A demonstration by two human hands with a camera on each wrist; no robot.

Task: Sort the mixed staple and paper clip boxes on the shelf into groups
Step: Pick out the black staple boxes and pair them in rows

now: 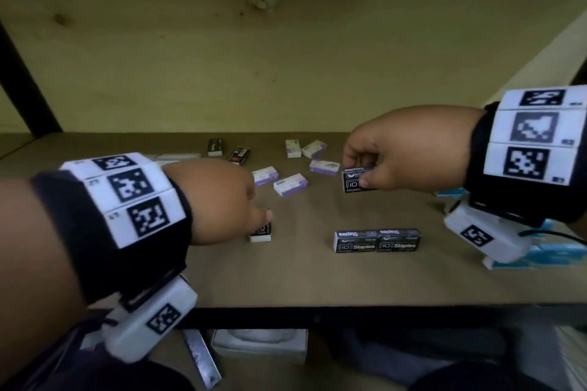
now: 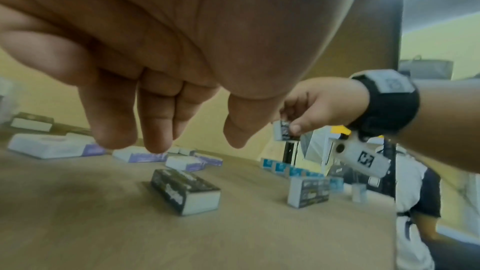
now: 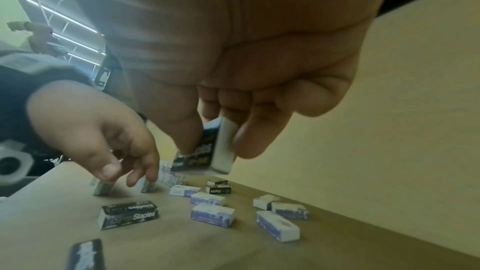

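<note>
Your right hand [image 1: 409, 149] pinches a black staple box [image 1: 357, 180] between thumb and fingers, lifted above the shelf [image 1: 286, 279]. Your left hand [image 1: 222, 200] hangs over another black box [image 1: 261, 231] near the front edge — fingers loose and pointing down, holding nothing; from the left wrist they sit just above it. Two black boxes [image 1: 377, 240] lie end to end, touching, near the front edge. Five white-and-purple boxes [image 1: 290, 184] lie scattered in the middle, two dark boxes [image 1: 227, 151] toward the back edge. Blue boxes [image 1: 540, 254] sit at the right edge, under your wrist camera. The shelf is smooth brown board — every box is a small cardboard brick.
</note>
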